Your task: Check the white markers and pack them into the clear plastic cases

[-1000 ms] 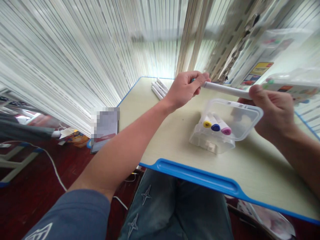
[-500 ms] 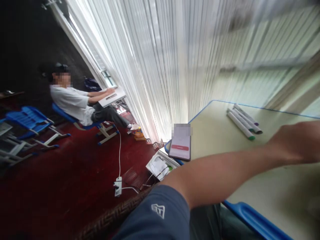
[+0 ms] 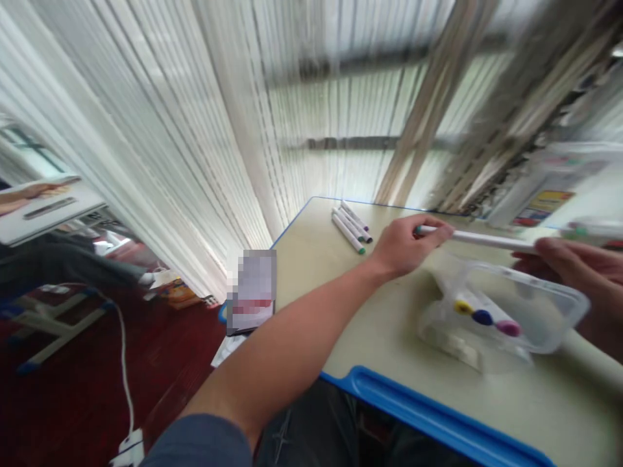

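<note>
Left hand (image 3: pixel 406 245) pinching the green-tipped end of a white marker (image 3: pixel 479 240), held level above the desk (image 3: pixel 389 324). Right hand (image 3: pixel 579 272) gripping the marker's other end, just behind the clear plastic box (image 3: pixel 545 324). In the box, three markers (image 3: pixel 481 316) with yellow, blue and pink caps. Beyond the left hand, three more markers (image 3: pixel 350 228) lying side by side. Left of the box, at the desk's edge, a phone (image 3: pixel 252 292).
</note>
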### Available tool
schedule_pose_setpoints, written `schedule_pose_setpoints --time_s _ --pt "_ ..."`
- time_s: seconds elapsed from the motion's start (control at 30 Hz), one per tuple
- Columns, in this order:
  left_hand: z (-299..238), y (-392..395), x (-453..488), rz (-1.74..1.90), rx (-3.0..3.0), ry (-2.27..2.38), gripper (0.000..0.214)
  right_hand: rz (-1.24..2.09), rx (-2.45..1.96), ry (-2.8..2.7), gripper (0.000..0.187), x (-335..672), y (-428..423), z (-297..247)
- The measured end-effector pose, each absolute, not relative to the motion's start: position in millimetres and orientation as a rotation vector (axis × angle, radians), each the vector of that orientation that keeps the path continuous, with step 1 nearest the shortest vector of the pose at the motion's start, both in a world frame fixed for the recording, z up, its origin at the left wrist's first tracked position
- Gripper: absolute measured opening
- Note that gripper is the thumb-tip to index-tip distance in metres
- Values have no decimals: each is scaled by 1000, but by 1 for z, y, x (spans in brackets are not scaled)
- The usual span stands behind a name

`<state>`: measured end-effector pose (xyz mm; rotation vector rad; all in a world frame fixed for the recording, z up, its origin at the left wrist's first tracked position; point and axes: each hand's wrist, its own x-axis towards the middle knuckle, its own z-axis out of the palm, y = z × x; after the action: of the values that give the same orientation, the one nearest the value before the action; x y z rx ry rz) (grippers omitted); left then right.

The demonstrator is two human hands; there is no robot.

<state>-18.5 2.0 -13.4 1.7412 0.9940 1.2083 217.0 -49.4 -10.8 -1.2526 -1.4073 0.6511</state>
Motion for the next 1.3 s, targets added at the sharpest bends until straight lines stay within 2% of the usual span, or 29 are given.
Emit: schedule_pose_setpoints --time_s 0.1,0.27,0.43,0.97,1.3 --pt "-13 2 -15 1273 1698 935 26 794 -1280 -1249 39 196 -40 0" --pt "-8 -3 -12 1289 1538 903 21 871 -1133 -1314 26 198 -38 0" --pt "-3 -7 -10 1251 1387 842 18 922 -1023 -1352 28 204 -33 -7" --pt "-3 -7 -13 1215 1471 840 29 982 -993 -1302 30 204 -31 -7" --pt "-3 -7 -13 1258 1466 845 29 1010 -993 -1297 21 203 -34 -5"
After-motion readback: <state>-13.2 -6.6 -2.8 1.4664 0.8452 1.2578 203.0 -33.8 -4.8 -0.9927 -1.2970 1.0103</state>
